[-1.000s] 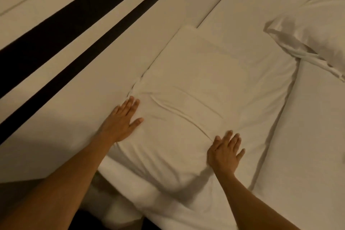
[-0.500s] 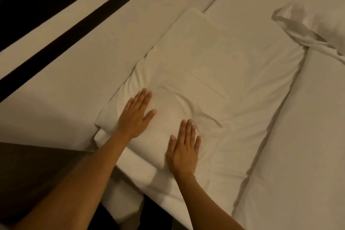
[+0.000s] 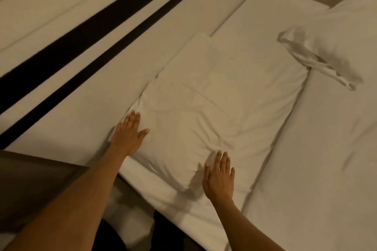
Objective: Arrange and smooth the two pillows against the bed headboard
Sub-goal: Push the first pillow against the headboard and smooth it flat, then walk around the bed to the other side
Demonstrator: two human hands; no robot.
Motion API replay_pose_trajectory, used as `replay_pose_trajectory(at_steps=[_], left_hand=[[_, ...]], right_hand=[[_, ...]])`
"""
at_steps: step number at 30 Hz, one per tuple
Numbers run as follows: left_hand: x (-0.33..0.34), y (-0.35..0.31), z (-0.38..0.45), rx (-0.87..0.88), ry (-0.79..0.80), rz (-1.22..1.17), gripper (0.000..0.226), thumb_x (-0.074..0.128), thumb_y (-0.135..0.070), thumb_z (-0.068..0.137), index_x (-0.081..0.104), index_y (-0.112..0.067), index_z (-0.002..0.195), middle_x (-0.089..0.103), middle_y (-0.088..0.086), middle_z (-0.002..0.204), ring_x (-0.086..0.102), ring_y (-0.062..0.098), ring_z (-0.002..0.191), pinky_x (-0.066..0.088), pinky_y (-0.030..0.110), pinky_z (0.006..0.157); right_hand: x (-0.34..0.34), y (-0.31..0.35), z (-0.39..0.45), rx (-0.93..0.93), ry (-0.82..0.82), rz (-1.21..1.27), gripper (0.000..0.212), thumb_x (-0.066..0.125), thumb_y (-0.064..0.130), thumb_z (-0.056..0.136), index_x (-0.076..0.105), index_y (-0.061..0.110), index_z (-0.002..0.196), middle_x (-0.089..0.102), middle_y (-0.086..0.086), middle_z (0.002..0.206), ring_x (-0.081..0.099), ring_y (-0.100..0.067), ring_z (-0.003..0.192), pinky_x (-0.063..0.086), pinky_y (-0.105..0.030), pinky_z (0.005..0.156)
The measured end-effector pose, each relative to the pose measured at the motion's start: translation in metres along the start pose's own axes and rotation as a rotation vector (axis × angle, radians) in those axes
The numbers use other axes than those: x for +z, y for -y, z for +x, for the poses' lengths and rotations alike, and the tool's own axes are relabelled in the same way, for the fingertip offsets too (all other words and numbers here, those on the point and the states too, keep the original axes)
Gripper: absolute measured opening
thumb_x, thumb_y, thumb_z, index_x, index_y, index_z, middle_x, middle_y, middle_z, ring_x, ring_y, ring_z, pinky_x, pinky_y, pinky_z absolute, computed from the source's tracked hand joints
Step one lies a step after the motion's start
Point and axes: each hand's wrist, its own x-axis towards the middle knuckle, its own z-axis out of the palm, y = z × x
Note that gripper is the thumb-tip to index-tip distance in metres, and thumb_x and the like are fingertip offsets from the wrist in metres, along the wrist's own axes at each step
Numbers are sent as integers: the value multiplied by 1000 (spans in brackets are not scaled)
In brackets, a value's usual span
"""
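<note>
Pillows are the matter of this task, and two of them show on the bed [image 3: 326,169]. At the far left, the headboard [image 3: 85,108] runs along the head edge of the bed; it is pale and padded, with two dark stripes. The near pillow [image 3: 214,98] lies flat with its long side against this headboard, close to the near corner of the bed.

The left hand [image 3: 128,134] lies open and flat, grasping nothing, on the pillow's edge where it meets the headboard. It seems placed there to keep this side tight against the padding while the cloth is pressed down. The middle of the pillow has several creases, most of them between the two hands, so I judge that the smoothing is not yet finished.

The right hand [image 3: 219,177] is also released, fingers together and stretched, palm down at the near corner of the pillow, on the side away from the headboard. Probably it flattens the case and spreads the wrinkles outward.

Further right, well apart from the hands, the second pillow [image 3: 346,40] rests at an angle toward the far side of the bed, with a loose flap of its case hanging off one end. It does not touch the headboard, so it appears not yet arranged.
</note>
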Motion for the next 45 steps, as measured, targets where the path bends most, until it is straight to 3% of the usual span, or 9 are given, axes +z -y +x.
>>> replay_pose_trajectory(at_steps=[6,14,23,36,45], left_hand=[[-72,-65,-38,68,-29,-55,72,23,-52,100,1,-12,156,-5,8,163,-1,22,151,3,42,122],[-191,-129,-84,39,51,-31,73,19,-56,99,0,-13,156,-11,10,162,-8,25,150,0,45,121],[-335,-176,-160,73,-132,9,74,21,-56,99,2,-12,156,-11,12,162,-8,28,150,1,48,120],[-421,-254,-272,309,-295,64,75,22,-56,99,4,-11,156,-9,12,162,-8,26,150,1,48,121],[-413,-310,-359,565,-325,148,77,23,-58,98,5,-11,156,-7,12,163,-4,27,151,3,49,119]], right_hand=[[-103,9,-14,-132,-21,-120,66,20,42,103,-6,10,154,-9,-10,163,-7,-25,151,2,-41,122],[-255,44,-28,-260,-133,-197,66,22,45,102,5,10,155,0,-13,163,-1,-29,151,7,-46,121],[-394,64,-97,-364,-365,-254,66,24,47,102,9,11,155,6,-13,163,3,-30,151,9,-49,121],[-498,4,-237,-199,-609,-240,64,27,44,102,14,12,154,9,-12,162,6,-30,150,12,-51,119],[-494,-71,-360,56,-696,-233,64,25,46,102,10,15,156,6,-11,163,3,-28,151,10,-49,119]])
